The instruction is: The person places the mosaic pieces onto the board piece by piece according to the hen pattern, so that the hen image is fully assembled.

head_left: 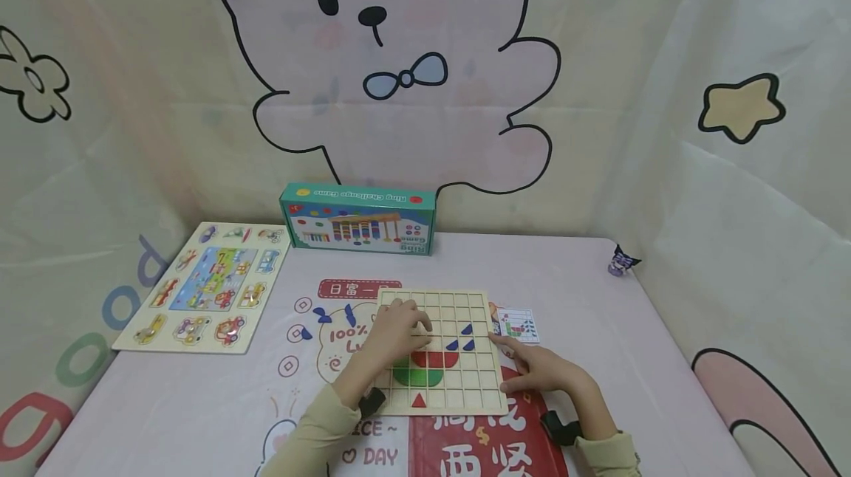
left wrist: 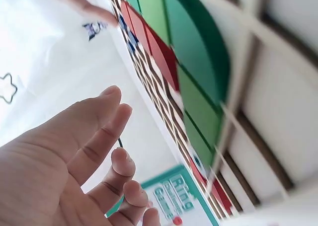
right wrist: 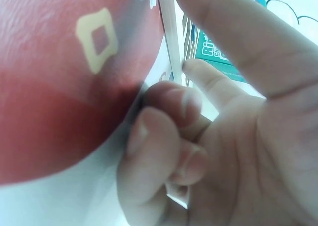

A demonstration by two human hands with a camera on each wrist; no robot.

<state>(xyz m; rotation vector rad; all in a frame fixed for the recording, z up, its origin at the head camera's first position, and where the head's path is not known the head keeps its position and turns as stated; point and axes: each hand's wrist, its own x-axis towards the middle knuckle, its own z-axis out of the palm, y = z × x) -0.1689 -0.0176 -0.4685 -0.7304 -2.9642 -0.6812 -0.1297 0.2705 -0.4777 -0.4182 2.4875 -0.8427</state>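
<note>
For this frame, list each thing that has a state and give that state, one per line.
Wooden grid board: flat on the table, partly filled.
Red semicircle piece: seated in the grid.
Green semicircle piece: seated below the red one.
Red triangle piece: seated in the bottom row.
Teal game box: closed, standing on its side.
Left hand: resting on the grid.
Right hand: at the board's right edge, lower fingers curled.
</note>
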